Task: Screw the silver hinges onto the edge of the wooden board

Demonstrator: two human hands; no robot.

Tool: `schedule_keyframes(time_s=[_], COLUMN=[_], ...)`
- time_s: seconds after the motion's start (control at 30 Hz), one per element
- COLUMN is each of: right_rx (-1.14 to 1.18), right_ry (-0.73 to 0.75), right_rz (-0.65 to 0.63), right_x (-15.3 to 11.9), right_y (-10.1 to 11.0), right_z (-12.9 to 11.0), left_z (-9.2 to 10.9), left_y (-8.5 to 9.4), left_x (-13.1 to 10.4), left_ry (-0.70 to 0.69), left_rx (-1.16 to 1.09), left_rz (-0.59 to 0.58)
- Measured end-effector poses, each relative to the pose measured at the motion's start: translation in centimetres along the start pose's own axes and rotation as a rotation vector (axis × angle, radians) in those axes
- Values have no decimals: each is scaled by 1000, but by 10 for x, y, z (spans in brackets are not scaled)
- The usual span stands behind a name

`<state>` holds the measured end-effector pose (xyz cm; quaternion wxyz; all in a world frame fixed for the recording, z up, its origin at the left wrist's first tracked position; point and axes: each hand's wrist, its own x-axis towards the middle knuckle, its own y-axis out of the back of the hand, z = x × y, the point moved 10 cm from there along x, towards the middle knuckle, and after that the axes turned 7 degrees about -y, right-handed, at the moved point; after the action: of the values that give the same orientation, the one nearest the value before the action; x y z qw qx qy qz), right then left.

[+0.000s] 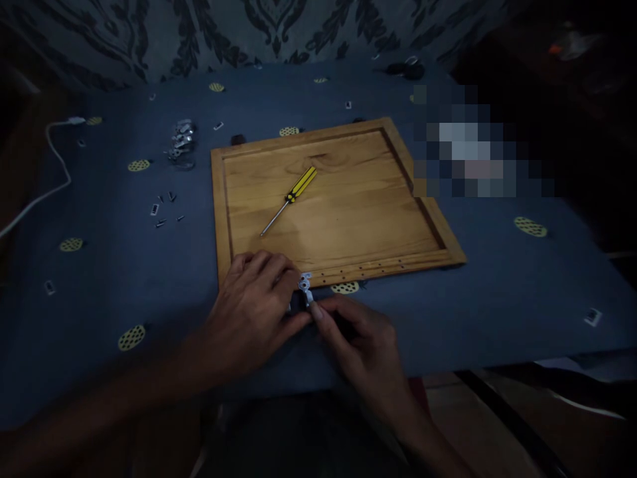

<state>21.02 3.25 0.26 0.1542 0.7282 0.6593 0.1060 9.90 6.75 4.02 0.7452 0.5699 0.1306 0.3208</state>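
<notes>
A wooden panel [328, 199] with a raised frame lies on a blue patterned cloth, and a row of small dark holes runs along its near edge. On the panel rests a yellow and black screwdriver [298, 189], its tip pointing to the near left. My right hand [365, 345] pinches a small silver metal bracket [305, 285] between thumb and fingers at the panel's near edge. Curled over the near-left part of the frame, my left hand [256, 305] has its fingers bent beside the bracket, with the fingertips partly hidden.
Several metal brackets [182, 141] sit in a pile left of the panel, with several small screws [170, 197] nearer. A white cable [62, 166] crosses the far left. Dark scissors-like tool [403, 68] lies at the back right. A blurred patch covers the right side.
</notes>
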Motion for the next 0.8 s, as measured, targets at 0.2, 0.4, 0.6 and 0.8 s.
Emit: schedule_keyframes(time_s=[0.2,0.4,0.6,0.8], right_rx=[-6,-8,-9,-7], right_ry=[4,-8,-19,-21], right_rz=[1,-2,1,4], right_x=[0,0,0,-1], right_y=[0,-1,-1,0], right_z=[0,1,2,1], left_z=[0,-1,-1,-2], left_y=[-1,-1,-1,-1], left_x=[0,0,0,-1], left_ry=[19,11,17,27], left_rx=[-4,-22,-29,-27], left_rz=[-8,2,-1,-10])
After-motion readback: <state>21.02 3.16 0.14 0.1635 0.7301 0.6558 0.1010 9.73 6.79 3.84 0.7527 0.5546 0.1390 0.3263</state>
